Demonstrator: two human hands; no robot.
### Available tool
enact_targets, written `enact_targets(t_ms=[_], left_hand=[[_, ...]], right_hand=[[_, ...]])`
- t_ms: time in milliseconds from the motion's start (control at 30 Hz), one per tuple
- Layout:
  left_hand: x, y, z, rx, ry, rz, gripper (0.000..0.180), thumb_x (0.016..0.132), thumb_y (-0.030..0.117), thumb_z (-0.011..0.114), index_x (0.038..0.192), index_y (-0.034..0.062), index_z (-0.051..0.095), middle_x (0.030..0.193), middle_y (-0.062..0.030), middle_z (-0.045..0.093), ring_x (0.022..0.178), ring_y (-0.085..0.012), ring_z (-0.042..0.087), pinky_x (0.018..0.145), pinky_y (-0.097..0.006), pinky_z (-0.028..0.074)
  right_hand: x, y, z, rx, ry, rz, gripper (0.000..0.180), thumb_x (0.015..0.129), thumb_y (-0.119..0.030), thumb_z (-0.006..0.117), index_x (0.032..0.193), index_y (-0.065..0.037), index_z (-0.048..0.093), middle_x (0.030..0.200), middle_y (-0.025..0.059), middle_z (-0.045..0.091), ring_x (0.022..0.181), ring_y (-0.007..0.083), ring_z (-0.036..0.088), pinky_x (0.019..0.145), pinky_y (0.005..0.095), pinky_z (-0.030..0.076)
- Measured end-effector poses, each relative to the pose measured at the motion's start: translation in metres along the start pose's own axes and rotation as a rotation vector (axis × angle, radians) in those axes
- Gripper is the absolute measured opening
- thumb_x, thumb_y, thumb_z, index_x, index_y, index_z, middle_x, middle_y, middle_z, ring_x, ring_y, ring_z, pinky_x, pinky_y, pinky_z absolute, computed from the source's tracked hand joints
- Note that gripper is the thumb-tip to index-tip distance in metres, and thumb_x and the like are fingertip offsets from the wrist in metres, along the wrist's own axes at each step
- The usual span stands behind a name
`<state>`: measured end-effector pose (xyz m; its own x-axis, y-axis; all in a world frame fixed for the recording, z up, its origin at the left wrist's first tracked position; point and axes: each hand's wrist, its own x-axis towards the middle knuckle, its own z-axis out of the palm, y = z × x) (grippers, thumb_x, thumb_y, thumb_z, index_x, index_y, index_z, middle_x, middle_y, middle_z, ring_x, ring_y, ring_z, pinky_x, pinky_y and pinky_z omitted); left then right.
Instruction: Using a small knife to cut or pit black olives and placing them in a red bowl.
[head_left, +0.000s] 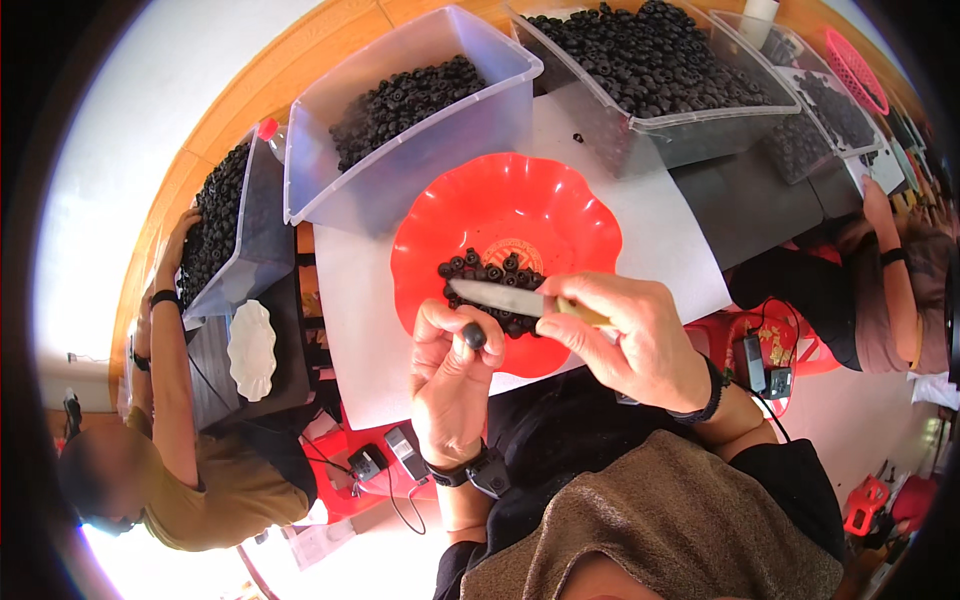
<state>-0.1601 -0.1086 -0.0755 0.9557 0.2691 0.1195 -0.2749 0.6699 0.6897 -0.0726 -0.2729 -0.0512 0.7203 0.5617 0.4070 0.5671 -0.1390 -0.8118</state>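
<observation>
The left hand is pinching one small black ring between thumb and fingertips, fingers curled tight around it, just below the knife. The right hand is closing firmly on the knife's pale handle, the single blade pointing left and lying just above the ring, right beside the left fingers; whether the edge is touching the ring is too close to call. Behind both grips, one red scalloped plate is sitting on a white sheet, and a small heap of black rings is resting on it, directly past the blade, too bunched to count exactly. Farther back from the hands, four clear bins of black rings are showing: one straight beyond the plate, one beyond the right hand, one off past the left hand, one far right. Two other people are working: one person's hand is reaching into the left bin, another's arm is resting at the right. One white dish is lying left of the left hand.
</observation>
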Motion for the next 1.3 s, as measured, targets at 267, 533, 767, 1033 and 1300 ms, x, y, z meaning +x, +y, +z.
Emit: enact_targets(t_ms=[267, 533, 767, 1033, 1300], left_hand=[[-0.004, -0.004, 0.021, 0.054, 0.035, -0.099, 0.033, 0.091, 0.003, 0.054, 0.120, 0.0049, 0.039, 0.103, -0.0092, 0.059, 0.094, -0.0161, 0.056, 0.082, -0.030, 0.045], [-0.005, -0.002, 0.023, 0.089, -0.064, -0.181, 0.029, 0.092, 0.004, 0.054, 0.116, 0.0046, 0.038, 0.105, -0.0100, 0.060, 0.093, -0.0142, 0.057, 0.079, -0.026, 0.044], [0.031, 0.050, 0.041, 0.677, 0.010, 0.128, 0.008, 0.091, 0.005, 0.054, 0.097, 0.0040, 0.050, 0.084, -0.0072, 0.057, 0.075, -0.0169, 0.059, 0.070, -0.027, 0.046], [0.106, 0.100, 0.034, 1.356, -0.021, 0.354, 0.021, 0.088, 0.011, 0.060, 0.106, 0.0004, 0.058, 0.100, -0.0056, 0.062, 0.090, -0.0118, 0.056, 0.081, -0.026, 0.043], [0.093, 0.023, 0.003, 1.641, -0.537, -0.182, 0.016, 0.077, 0.004, 0.064, 0.092, 0.0008, 0.061, 0.086, -0.0149, 0.062, 0.078, -0.0319, 0.061, 0.070, -0.038, 0.047]], right_hand=[[0.005, -0.013, 0.002, 0.180, -0.108, 0.017, 0.026, 0.081, -0.012, 0.072, 0.099, 0.001, 0.061, 0.068, 0.0042, 0.058, 0.059, 0.0087, 0.056, 0.053, 0.0238, 0.043], [0.000, -0.003, -0.001, 0.829, -0.296, 0.275, 0.011, 0.090, -0.008, 0.061, 0.095, 0.002, 0.059, 0.083, 0.0033, 0.062, 0.076, 0.0068, 0.062, 0.065, 0.0214, 0.052], [0.002, 0.011, -0.014, 0.445, -0.104, 0.271, 0.010, 0.091, -0.010, 0.060, 0.088, -0.001, 0.060, 0.074, -0.0033, 0.054, 0.067, 0.0032, 0.046, 0.061, 0.0190, 0.038], [-0.004, 0.024, -0.016, 0.438, -0.001, 0.234, 0.013, 0.089, -0.012, 0.064, 0.086, -0.001, 0.060, 0.067, -0.0021, 0.052, 0.060, 0.0044, 0.042, 0.054, 0.0210, 0.035], [-0.001, 0.026, -0.020, 0.386, -0.040, 0.236, 0.012, 0.089, -0.011, 0.063, 0.087, 0.001, 0.059, 0.069, -0.0004, 0.055, 0.062, 0.0025, 0.043, 0.055, 0.0204, 0.037]])
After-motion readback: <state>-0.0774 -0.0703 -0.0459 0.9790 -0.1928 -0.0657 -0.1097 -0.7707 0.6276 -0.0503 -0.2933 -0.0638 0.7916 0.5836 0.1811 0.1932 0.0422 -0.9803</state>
